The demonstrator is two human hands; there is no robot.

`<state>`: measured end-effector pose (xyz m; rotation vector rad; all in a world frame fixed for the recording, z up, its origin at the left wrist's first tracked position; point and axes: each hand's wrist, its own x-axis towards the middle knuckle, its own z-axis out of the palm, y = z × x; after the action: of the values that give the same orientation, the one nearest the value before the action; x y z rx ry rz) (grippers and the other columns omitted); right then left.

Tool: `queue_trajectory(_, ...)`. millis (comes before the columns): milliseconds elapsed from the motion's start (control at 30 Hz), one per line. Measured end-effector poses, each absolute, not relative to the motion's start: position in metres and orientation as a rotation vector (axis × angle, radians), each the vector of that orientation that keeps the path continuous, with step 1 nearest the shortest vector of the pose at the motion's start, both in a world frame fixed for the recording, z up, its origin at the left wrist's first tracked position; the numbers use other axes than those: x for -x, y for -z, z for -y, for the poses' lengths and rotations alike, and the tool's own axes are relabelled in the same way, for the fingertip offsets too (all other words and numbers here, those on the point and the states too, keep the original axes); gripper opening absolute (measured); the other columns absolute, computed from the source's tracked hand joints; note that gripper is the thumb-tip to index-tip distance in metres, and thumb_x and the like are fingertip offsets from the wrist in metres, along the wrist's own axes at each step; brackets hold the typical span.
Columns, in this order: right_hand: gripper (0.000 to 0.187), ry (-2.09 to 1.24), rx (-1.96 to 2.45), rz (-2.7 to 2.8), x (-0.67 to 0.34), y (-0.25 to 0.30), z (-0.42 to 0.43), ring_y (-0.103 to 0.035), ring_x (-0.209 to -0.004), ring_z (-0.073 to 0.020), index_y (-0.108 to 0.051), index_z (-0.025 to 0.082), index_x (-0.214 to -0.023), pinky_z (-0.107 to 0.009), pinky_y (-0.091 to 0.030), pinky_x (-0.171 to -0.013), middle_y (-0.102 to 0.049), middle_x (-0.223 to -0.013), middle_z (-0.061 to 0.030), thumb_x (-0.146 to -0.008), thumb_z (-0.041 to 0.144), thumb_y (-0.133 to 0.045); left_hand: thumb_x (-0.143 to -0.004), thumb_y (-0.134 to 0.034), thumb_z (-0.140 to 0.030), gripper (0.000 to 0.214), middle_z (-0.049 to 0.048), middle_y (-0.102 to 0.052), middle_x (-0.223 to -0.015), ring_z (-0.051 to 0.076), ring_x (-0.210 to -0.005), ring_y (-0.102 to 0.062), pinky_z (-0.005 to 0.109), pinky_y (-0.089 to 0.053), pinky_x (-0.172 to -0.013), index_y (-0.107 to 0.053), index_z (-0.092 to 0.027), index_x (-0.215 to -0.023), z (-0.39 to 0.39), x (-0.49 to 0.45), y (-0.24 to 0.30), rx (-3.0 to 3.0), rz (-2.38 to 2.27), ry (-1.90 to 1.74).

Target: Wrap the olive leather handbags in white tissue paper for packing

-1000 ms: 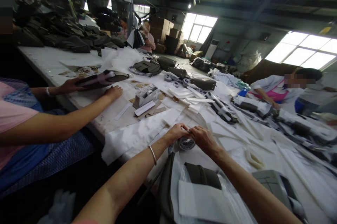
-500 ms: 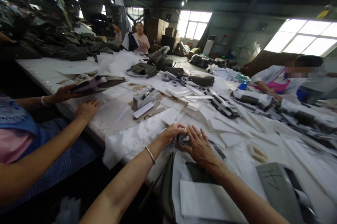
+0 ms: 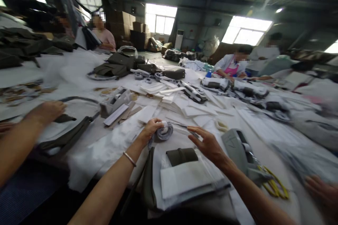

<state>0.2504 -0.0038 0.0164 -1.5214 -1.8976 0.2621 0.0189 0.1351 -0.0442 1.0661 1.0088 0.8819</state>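
My left hand (image 3: pixel 150 130) is closed around a coiled grey strap roll (image 3: pixel 164 131) wrapped in white, held just above the table. My right hand (image 3: pixel 207 144) hovers to the right of the roll with fingers spread, holding nothing. Below both hands lies a dark olive bag (image 3: pixel 181 156) half covered by white wrapping sheets (image 3: pixel 185 181). A silver bracelet sits on my left wrist.
A grey tape dispenser (image 3: pixel 239 149) and yellow-handled scissors (image 3: pixel 274 186) lie to my right. A co-worker's hand (image 3: pixel 47 110) at left rests by an olive bag strap (image 3: pixel 66 137). Another dispenser (image 3: pixel 116 100), white paper stacks and wrapped bags cover the long table (image 3: pixel 111 144). Other workers sit across.
My view swung right. The hands came apart: the left lifted the strap roll and the right drew away, open. The co-worker's hand moved off toward the left.
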Motion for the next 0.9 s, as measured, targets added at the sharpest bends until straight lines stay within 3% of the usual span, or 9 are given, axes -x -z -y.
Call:
queue_trajectory(100,0.03,-0.112,1.791,1.5,-0.313,-0.043,0.06,-0.068,-0.095,-0.0269,-0.074,0.024,-0.095,-0.038,-0.051,-0.088,-0.075,-0.099,-0.007,-0.086,0.048,-0.059,-0.055,-0.079,-0.021,0.033,-0.0006,-0.066,-0.061,0.013,-0.049,-0.06,0.02,-0.046,-0.047,-0.063,-0.013,-0.083,-0.142,-0.019,0.049,-1.047,-0.984,-0.864)
queue_trajectory(233,0.035,-0.007,2.19,1.022,-0.39,-0.053,0.12,-0.067,-0.083,-0.029,-0.074,0.022,-0.084,-0.039,-0.049,-0.076,-0.075,-0.084,-0.0072,-0.076,0.052,-0.06,-0.055,-0.08,-0.021,0.036,0.0011,-0.068,-0.061,0.014,-0.049,-0.062,0.021,-0.048,-0.047,-0.063,-0.013,-0.085,-0.148,-0.019,0.054,-1.018,-0.96,-0.847)
queue_trajectory(433,0.027,-0.582,2.112,0.785,-0.43,-0.024,0.155,-0.064,-0.069,-0.0269,-0.068,0.024,-0.057,-0.036,-0.047,-0.064,-0.07,-0.064,-0.0076,-0.068,0.048,-0.069,-0.06,-0.077,-0.017,0.031,0.0028,-0.07,-0.061,0.015,-0.048,-0.063,0.022,-0.051,-0.047,-0.062,-0.012,-0.086,-0.147,-0.017,0.051,-0.999,-0.961,-0.829)
queue_trajectory(667,0.038,-0.69,1.955,0.668,-0.43,0.001,0.149,-0.063,-0.066,-0.0196,-0.074,0.017,-0.072,-0.03,-0.048,-0.062,-0.072,-0.075,-0.0076,-0.058,0.053,-0.074,-0.061,-0.074,-0.013,0.027,0.0014,-0.069,-0.059,0.015,-0.047,-0.064,0.022,-0.053,-0.046,-0.061,-0.013,-0.085,-0.149,-0.018,0.049,-0.982,-0.982,-0.804)
queue_trajectory(900,0.029,-0.379,1.858,0.643,-0.415,0.001,0.156,-0.063,-0.067,-0.021,-0.069,0.019,-0.062,-0.031,-0.049,-0.064,-0.069,-0.066,-0.0046,-0.055,0.048,-0.069,-0.059,-0.075,-0.013,0.026,0.003,-0.069,-0.059,0.016,-0.047,-0.064,0.023,-0.053,-0.046,-0.062,-0.012,-0.083,-0.148,-0.018,0.047,-0.979,-0.965,-0.82)
